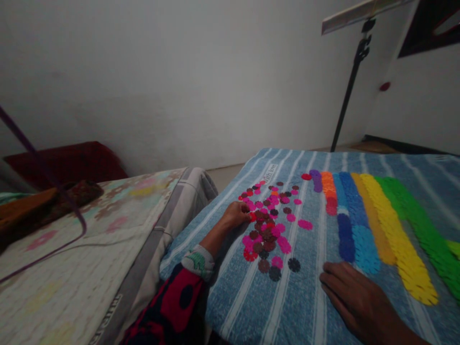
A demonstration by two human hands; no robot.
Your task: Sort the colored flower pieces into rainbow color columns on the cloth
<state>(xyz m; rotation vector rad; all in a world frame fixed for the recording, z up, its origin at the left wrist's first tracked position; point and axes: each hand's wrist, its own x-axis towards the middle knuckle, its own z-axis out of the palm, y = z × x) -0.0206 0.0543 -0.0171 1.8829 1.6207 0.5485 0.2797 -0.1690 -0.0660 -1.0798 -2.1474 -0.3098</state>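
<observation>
A loose heap of small flat discs (268, 225) in pink, red, brown and black lies on a blue striped towel (251, 297). My left hand (235, 214) rests at the heap's left edge, its fingers curled together on a red disc. To the right, sorted discs form coloured rows: purple (316, 180), orange-red (329, 192), blue (350, 225), yellow (391, 230) and green (420, 220). My right hand (354, 297) lies flat on the towel, fingers stretched out, just below the blue rows and holding nothing.
A bed with a pale patterned sheet (72, 258) stands to the left, with dark red cushions (68, 163) and a purple strap (43, 167) over it. A black stand pole (350, 91) rises behind the towel, against a white wall.
</observation>
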